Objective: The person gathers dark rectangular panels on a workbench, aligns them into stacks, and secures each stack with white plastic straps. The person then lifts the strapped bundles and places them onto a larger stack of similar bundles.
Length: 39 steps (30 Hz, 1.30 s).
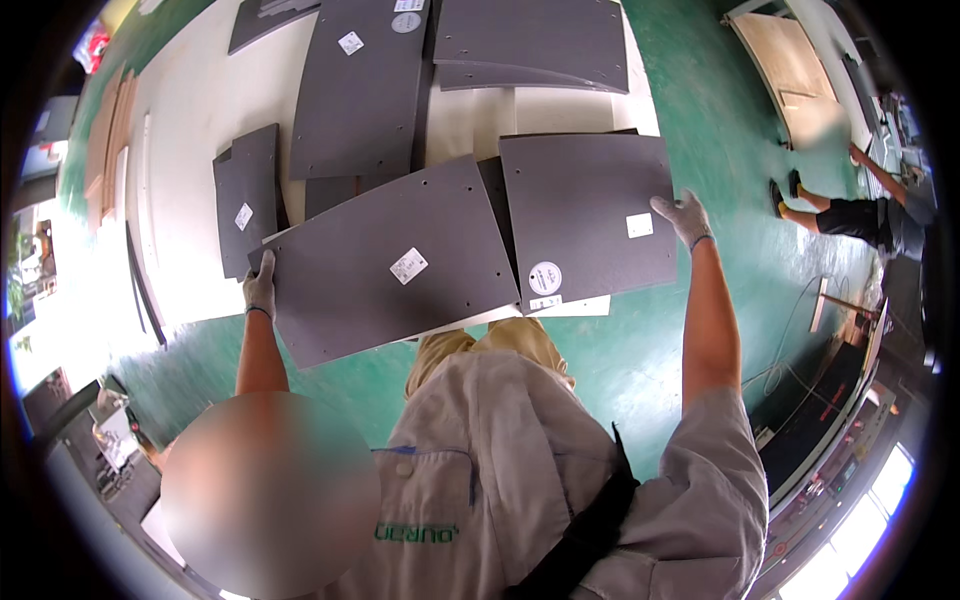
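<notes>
Two dark grey panels with small holes lie side by side before me, over the edge of a white-topped surface [185, 180]. My left hand [259, 287], in a light glove, is closed on the left end of the tilted left panel [350, 265]; its thumb rests on top and the other fingers are mostly hidden. My right hand [688, 219], also gloved, grips the right edge of the right panel [590, 210], thumb on its face. That panel bears a white label and a round sticker. Between the two panels, a darker piece [495, 190] shows in the gap.
More dark grey panels lie beyond: a small one [252, 185] at left, a long one [360, 90] mid-table and a stack [530, 45] at far right. Brown boards [110, 140] stand at the left. Across the green floor [720, 140], a person [870, 220] works beside a wooden board [790, 70].
</notes>
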Tool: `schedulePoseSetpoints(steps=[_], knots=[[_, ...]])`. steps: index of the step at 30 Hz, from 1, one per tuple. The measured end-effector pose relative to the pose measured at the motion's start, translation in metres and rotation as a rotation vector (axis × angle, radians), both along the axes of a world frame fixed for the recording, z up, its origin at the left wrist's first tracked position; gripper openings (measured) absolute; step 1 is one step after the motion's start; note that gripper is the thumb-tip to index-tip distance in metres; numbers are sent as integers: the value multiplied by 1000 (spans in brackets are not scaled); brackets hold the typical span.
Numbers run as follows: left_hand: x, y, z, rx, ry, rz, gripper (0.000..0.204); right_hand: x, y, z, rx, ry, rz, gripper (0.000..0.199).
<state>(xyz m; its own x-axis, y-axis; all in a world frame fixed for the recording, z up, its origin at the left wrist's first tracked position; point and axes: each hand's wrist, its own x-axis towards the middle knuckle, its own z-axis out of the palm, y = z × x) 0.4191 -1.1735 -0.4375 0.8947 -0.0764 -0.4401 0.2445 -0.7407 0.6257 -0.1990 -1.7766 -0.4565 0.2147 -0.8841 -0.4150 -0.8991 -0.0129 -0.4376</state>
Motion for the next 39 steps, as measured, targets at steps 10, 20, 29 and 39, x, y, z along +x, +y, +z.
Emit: schedulePoseSetpoints(steps=[10, 20, 29, 39], knots=[[2, 1, 5, -76, 22, -14, 61, 45, 7, -10, 400, -491, 1, 78], [-11, 57, -3, -341, 550, 217, 70, 45, -2, -22, 622, -526, -267, 70], [1, 67, -14, -426, 633, 174, 91, 34, -26, -45, 796, -572, -348, 82], [-26, 81, 10, -510, 614, -18, 89, 7, -3, -29, 855, -660, -318, 78]])
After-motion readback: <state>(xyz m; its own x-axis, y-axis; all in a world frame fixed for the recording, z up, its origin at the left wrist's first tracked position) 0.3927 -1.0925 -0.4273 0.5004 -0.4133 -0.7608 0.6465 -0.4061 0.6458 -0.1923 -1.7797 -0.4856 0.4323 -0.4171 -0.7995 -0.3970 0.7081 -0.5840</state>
